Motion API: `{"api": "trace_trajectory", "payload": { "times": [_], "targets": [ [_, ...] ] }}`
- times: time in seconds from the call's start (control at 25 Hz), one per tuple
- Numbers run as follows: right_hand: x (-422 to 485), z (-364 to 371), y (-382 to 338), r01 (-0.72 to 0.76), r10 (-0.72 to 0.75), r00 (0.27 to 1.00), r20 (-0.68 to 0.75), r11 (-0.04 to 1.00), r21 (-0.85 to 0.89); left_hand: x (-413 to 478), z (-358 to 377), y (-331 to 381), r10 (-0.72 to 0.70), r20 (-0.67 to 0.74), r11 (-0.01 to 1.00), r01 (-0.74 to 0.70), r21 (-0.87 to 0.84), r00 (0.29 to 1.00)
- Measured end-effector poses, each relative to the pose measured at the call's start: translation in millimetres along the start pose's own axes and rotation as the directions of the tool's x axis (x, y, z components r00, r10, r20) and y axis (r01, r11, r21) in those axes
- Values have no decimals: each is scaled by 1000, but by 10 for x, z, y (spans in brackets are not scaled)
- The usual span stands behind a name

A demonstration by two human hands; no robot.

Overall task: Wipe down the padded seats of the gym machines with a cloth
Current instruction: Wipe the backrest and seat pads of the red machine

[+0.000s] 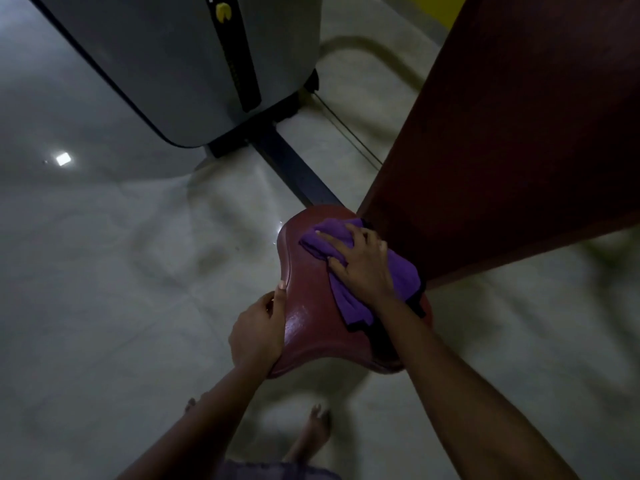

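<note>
A dark red padded seat [311,317] sits low in the middle of the view. A purple cloth [346,299] with a dark edge lies bunched on its far right part. My right hand [360,265] presses flat on the cloth with fingers spread. My left hand [258,329] grips the seat's left edge, thumb on top. The tall dark red back pad [502,140] rises right behind the seat on the right.
A grey weight-stack housing [180,64] with a yellow pin stands at the top left, joined to the seat by a dark floor beam [294,168]. The pale glossy floor [104,271] surrounds the machine. My bare feet [315,434] stand just below the seat.
</note>
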State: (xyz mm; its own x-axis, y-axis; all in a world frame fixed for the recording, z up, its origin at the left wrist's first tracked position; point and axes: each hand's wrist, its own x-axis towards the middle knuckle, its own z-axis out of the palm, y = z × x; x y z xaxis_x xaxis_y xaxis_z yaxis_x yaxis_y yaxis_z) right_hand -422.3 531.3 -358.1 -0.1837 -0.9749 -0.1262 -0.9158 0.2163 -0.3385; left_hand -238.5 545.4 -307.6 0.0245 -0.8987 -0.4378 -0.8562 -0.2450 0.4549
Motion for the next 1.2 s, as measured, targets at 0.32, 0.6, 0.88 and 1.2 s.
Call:
{"api": "trace_trajectory", "payload": {
  "times": [0.32, 0.6, 0.88, 1.2],
  "targets": [
    [149, 34, -337, 446, -447, 894, 23, 895, 11, 67, 20, 11, -11, -21, 1000, 11, -17, 1000],
    [192, 149, -440, 563, -564, 825, 20, 825, 46, 101, 52, -10, 15, -25, 999, -14, 50, 1000],
    [865, 122, -349, 467, -468, 878, 97, 884, 34, 339, 99, 73, 39, 192, 986, -69, 150, 981],
    [1149, 107, 55, -71, 66, 995, 70, 995, 71, 438, 245, 186, 39, 112, 966, -66, 251, 993]
  ]
}}
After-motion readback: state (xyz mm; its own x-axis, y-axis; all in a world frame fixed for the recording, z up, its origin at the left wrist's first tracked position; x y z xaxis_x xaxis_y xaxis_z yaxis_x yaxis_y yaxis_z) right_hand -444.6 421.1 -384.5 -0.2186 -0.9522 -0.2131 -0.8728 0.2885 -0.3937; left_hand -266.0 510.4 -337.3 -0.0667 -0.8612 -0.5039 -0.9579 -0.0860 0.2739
